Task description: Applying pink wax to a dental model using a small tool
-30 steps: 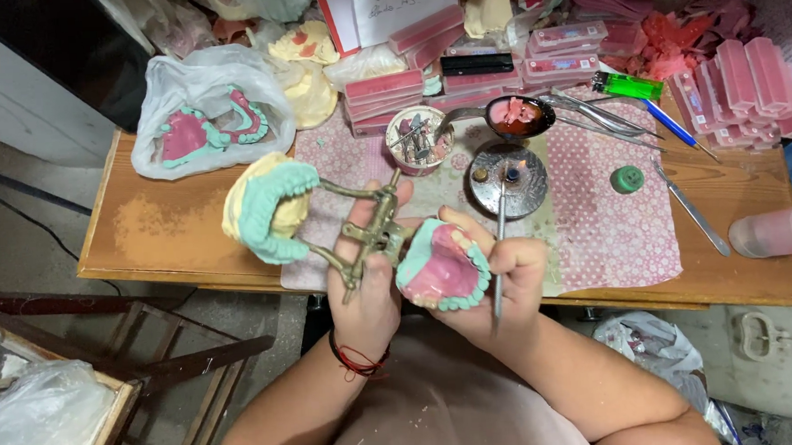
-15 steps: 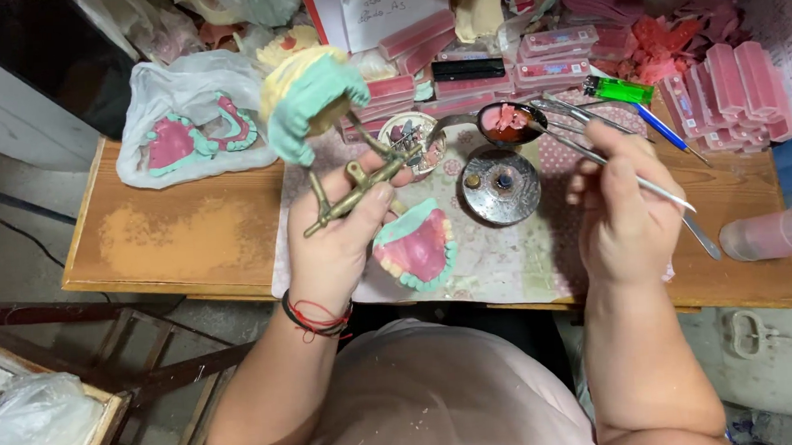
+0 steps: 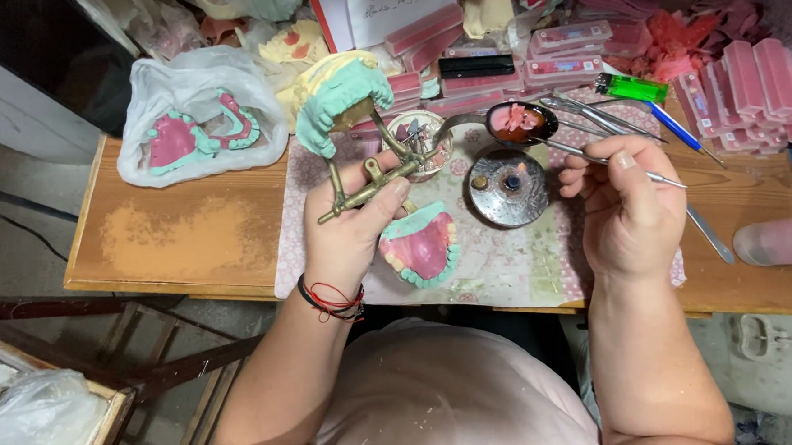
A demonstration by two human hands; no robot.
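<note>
My left hand (image 3: 347, 230) grips a brass articulator (image 3: 371, 180) that carries two green dental casts. The upper cast (image 3: 335, 97) is swung open towards the back; the lower cast (image 3: 422, 248), with pink wax and teeth, lies by my palm. My right hand (image 3: 628, 210) holds a thin metal wax tool (image 3: 591, 160). Its tip points left, towards a spoon of pink wax (image 3: 515, 121). A small round metal burner (image 3: 507, 188) with a tiny flame stands between my hands on a patterned cloth (image 3: 515, 261).
A plastic bag with pink and green casts (image 3: 194, 125) lies at the back left. Pink wax boxes (image 3: 750, 77), a green lighter (image 3: 631, 86), a blue pen (image 3: 675, 127), metal tools (image 3: 711, 233) and a small dish of bits (image 3: 417, 136) crowd the wooden table (image 3: 180, 234).
My hands moved apart: the left swung the articulator open and away from me, and the lower cast came down to the cloth. The right hand carried the tool right, then towards the spoon.
</note>
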